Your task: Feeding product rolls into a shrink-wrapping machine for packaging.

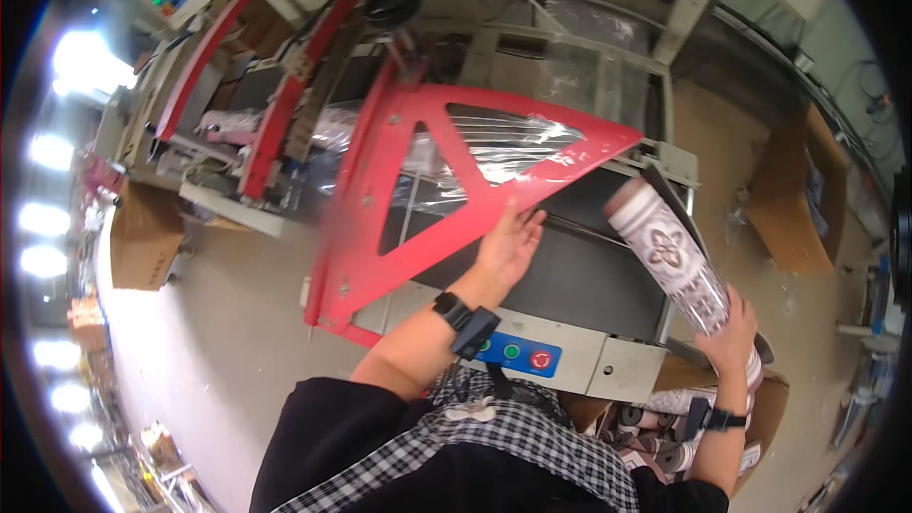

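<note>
My left hand [513, 242] is at the lower edge of a red triangular frame [418, 264], fingers loosely stretched and thumb up against it. Whether it bears on the frame, I cannot tell. Clear plastic film [513, 152] shows through the frame's openings. On the right, my right hand [731, 334] is closed round the lower end of a rolled mat [665, 252], white with a brown flower pattern. The roll tilts up and left beside the machine's dark belt [570, 280].
Below the belt sits a blue panel [518, 353] with green and red buttons. A cardboard box [771, 413] with several similar rolls stands at lower right. Other cardboard boxes stand at far right [798, 190] and left [144, 236]. Red rails [275, 128] rise at back left.
</note>
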`<move>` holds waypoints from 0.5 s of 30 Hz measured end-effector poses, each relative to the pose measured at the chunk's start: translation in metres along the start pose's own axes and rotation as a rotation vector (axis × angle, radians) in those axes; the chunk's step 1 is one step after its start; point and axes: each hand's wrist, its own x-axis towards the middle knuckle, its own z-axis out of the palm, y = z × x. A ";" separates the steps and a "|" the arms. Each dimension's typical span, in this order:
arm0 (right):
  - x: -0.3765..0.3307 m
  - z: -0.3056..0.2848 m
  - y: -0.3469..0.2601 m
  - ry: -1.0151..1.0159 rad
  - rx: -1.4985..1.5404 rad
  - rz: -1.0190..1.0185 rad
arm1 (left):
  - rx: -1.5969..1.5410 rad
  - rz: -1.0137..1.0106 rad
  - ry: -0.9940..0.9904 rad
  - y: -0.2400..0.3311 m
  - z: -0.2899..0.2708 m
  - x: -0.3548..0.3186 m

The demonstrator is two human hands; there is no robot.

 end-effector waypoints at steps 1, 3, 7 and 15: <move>0.009 0.001 -0.001 -0.008 -0.013 -0.024 | -0.003 0.034 0.032 -0.001 -0.002 0.001; 0.024 0.001 0.006 -0.012 -0.041 -0.034 | -0.007 0.052 0.054 -0.006 -0.005 -0.001; 0.051 0.004 0.006 -0.080 -0.038 -0.135 | -0.008 0.098 0.095 -0.002 -0.004 -0.012; 0.115 0.033 -0.012 -0.297 0.167 -0.278 | 0.097 0.074 0.139 -0.012 -0.004 -0.004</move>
